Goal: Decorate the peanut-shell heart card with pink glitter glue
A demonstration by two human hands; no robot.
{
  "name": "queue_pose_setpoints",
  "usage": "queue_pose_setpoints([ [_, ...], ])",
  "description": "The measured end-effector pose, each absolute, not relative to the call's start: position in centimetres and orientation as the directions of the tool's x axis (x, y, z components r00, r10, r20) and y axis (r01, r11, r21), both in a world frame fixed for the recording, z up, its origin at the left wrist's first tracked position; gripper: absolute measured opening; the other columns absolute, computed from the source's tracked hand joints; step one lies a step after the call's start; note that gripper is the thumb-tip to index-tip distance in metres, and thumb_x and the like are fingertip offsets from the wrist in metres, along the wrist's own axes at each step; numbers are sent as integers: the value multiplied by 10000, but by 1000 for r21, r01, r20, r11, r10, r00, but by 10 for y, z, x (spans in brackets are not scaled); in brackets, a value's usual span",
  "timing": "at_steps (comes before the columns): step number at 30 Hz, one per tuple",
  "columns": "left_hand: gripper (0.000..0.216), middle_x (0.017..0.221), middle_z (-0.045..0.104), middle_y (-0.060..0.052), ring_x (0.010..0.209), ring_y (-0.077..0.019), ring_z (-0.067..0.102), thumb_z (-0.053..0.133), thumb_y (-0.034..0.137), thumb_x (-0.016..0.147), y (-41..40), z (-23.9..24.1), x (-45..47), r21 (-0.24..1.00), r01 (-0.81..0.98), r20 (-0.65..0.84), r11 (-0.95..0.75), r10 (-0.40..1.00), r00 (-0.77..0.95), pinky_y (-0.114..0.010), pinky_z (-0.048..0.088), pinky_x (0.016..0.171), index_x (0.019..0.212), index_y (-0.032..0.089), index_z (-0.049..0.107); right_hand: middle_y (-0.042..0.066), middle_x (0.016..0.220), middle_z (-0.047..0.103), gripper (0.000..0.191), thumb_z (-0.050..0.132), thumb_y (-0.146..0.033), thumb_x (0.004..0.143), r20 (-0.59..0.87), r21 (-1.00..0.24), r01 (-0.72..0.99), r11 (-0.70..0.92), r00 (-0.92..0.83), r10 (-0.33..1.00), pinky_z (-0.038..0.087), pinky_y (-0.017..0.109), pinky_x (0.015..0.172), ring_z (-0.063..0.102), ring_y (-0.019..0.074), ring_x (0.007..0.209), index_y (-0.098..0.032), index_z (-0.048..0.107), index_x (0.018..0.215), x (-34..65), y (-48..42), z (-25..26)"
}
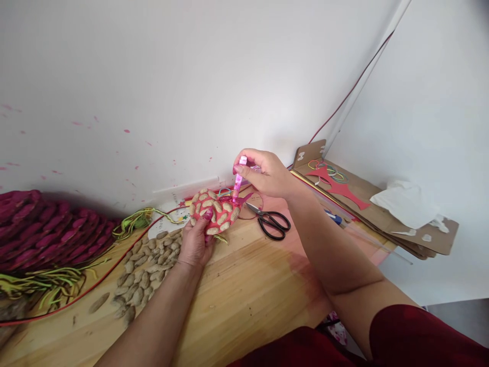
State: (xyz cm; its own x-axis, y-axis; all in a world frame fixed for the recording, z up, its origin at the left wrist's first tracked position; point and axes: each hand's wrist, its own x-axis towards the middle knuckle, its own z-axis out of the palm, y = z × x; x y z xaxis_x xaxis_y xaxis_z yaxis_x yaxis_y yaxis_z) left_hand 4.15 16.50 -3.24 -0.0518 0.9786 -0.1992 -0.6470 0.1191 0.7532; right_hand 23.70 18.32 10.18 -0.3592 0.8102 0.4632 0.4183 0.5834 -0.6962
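Observation:
My left hand (196,239) grips the near edge of a round red disc (209,220) studded with unpainted peanuts, thumb on top, holding it tilted above the table. A paintbrush (239,179) with a white handle smeared in pink is pinched between the thumb and fingers of my right hand (255,171). Its lower tip points down at the disc's right edge, where a few peanuts (226,199) look dark pink. Below and left of the disc lies a pile of loose peanuts (147,270). Black-handled scissors (273,224) rest on the table just right of the disc.
Stacked pink-painted peanut discs (49,232) with yellow-green yarn (57,288) stand at the left. At the right are cardboard (376,227), red paper cutouts (338,188) and white tissue (405,201). A red cord (110,272) crosses the wooden table (229,306); a pink-spattered wall (183,92) rises behind.

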Motion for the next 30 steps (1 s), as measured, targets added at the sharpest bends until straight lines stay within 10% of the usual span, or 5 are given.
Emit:
queue_pose_setpoints([
  [17, 470, 469, 469, 120, 322, -16, 266, 956, 269, 551, 164, -30, 43, 759, -642, -189, 110, 980, -56, -159, 139, 316, 712, 199, 521, -11, 809, 684, 220, 578, -375, 975, 480, -633, 494, 596, -354, 803, 406, 284, 749, 568, 139, 768, -198, 621, 850, 224, 188, 91],
  [30, 588, 484, 470, 138, 323, -24, 305, 992, 323, 507, 164, -31, 42, 771, -622, -214, 135, 975, -54, -131, 190, 304, 765, 221, 473, 30, 818, 702, 208, 584, -377, 964, 617, -601, 775, 195, 294, 730, 400, 325, 783, 625, 207, 807, -220, 628, 836, 284, 234, 77],
])
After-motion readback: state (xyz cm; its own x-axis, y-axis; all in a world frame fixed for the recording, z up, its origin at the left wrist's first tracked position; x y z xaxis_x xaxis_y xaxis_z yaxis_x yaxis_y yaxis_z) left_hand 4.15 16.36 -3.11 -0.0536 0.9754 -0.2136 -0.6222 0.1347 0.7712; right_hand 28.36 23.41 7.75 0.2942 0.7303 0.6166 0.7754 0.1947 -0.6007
